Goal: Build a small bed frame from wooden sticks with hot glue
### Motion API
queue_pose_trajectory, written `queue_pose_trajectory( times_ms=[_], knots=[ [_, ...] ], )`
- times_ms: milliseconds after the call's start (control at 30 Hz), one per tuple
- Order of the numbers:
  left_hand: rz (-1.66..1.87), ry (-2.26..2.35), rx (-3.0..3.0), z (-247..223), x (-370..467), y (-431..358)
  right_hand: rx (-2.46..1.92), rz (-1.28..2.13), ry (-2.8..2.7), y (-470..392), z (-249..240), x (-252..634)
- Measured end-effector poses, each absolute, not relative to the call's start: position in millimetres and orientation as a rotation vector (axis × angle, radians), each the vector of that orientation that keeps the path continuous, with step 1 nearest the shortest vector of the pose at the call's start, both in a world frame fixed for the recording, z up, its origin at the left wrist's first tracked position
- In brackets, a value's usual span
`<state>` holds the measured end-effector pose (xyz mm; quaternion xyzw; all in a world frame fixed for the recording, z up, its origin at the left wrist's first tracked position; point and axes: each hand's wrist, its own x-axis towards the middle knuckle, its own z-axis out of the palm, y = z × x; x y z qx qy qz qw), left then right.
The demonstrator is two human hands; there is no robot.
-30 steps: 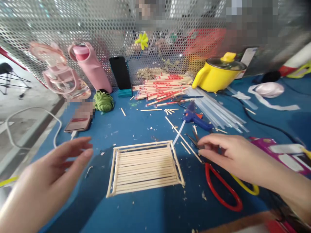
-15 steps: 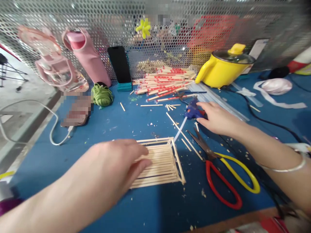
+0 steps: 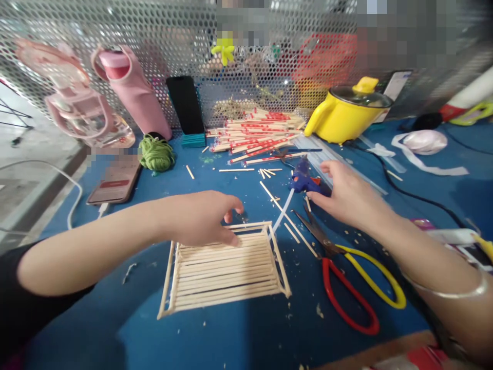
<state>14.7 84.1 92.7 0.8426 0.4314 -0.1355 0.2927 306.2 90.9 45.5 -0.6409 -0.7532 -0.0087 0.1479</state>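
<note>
A flat rectangular frame of wooden sticks [image 3: 227,270] lies on the blue table, rows of sticks side by side within it. Above its back edge hovers my left hand [image 3: 204,218], thumb and fingers apart with nothing between them; whether it touches the sticks I cannot tell. My right hand [image 3: 346,195] is open just right of a blue glue gun [image 3: 302,180], its thumb close to the gun's handle. A translucent glue stick [image 3: 284,209] extends from the gun toward the frame's back right corner. Scissors [image 3: 327,247] with red and yellow handles lie open to the right of the frame.
Wrapped wooden sticks [image 3: 258,134] are piled at the back beside a yellow pot [image 3: 344,115]. Green yarn [image 3: 156,152], a pink bottle [image 3: 134,92] and phones line the left. A black cable [image 3: 416,192] crosses the right side. Stick offcuts [image 3: 269,172] are scattered around.
My left hand has moved away from me to the frame's back edge, uncovering its left side. My right hand has drawn slightly back from the glue gun. The view has shifted a little.
</note>
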Motion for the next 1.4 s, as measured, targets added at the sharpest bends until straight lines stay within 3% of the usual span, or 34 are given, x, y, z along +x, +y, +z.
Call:
queue_pose_trajectory(
  times_ms=[67, 233, 300, 533, 733, 800, 967, 1033, 1167, 1267, 1400],
  knots=[
    [-0.390, 1.106, 2.198, 93.8, 15.9, 86.6, -1.736, 0.162, -2.114, 73.0, 55.2, 295.7],
    [-0.437, 1.131, 2.112, 89.5, 21.3, 91.0, -1.497, 1.286, -1.910, 34.7, 65.5, 268.6],
    [-0.461, 1.094, 2.062, 83.5, 22.7, 94.9, -1.453, 1.396, -1.876, 27.8, 61.9, 261.0],
    [-0.433, 0.931, 1.929, 66.2, 22.3, 103.2, -1.475, 1.270, -1.975, 35.5, 56.1, 266.1],
    [-0.335, 1.092, 2.095, 73.2, 18.3, 87.2, -1.752, 0.151, -2.102, 74.3, 67.0, 304.7],
    [-0.278, 1.117, 2.161, 75.3, 15.9, 77.5, -1.775, -0.009, -2.114, 74.5, 68.7, 306.2],
    [0.156, 1.330, 2.626, 81.4, 17.5, 45.6, -1.694, 0.272, -2.285, 52.4, 67.6, 291.4],
    [0.054, 1.367, 2.741, 85.0, 23.4, 33.4, -1.690, 0.316, -2.330, 53.7, 66.3, 292.1],
    [-0.346, 1.335, 2.696, 84.7, 38.3, 19.8, -1.737, 0.022, -2.309, 79.5, 60.4, 309.5],
    [-0.362, 1.369, 2.689, 78.5, 45.7, 18.8, -1.772, -0.116, -2.357, 99.5, 49.2, 323.0],
    [-0.302, 1.365, 2.701, 75.4, 47.4, 20.6, -1.863, -0.040, -2.449, 111.9, 31.2, 329.6]
  ],
)
